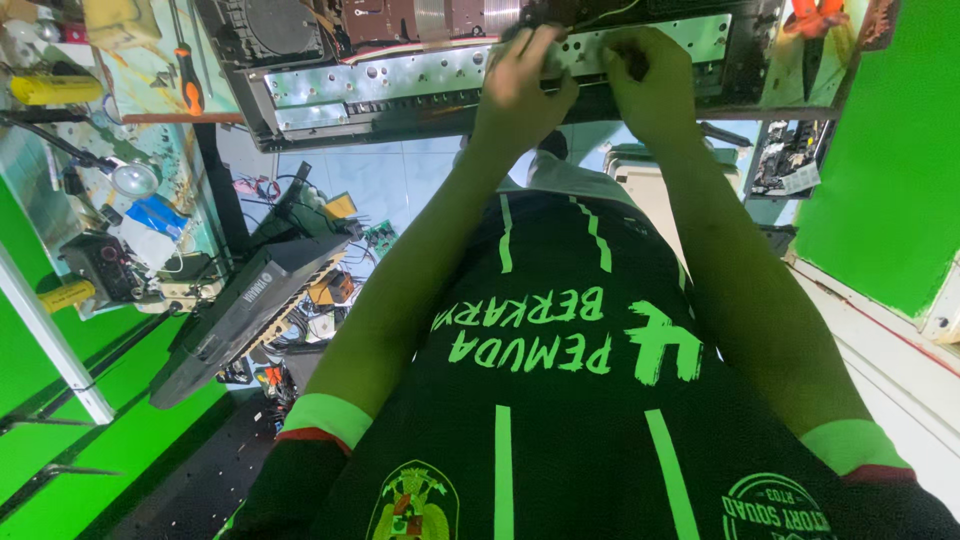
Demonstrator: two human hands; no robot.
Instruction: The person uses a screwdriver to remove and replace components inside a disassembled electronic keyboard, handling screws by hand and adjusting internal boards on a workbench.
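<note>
At the far edge of the cluttered desk [170, 118], both bare hands rest on an opened electronic unit with a long perforated grey metal strip [400, 85] across its front. Left hand [520, 90] lies with fingers curled over the strip's upper edge, its grip closed around that edge. Right hand [645, 85] sits just beside it, fingers bent and pressed onto the same strip; whether its grip pinches something small cannot be told, as the fingertips are hidden. Behind the strip the unit's open inside shows brown circuit parts and a round black speaker [270, 30] at one end.

Both forearms reach out from a black jersey with bright green stripes and green cuffs [560, 400], which fills the lower middle of the view.

On the desk to the left lie an orange-handled screwdriver [188, 80], a yellow cylindrical tool [55, 90] and a round lamp on a thin arm [133, 178]. Below the desk a dark grey keyboard instrument [240, 310] leans tilted among loose cables and small circuit boards. Bright green walls [880, 150] flank the scene.
</note>
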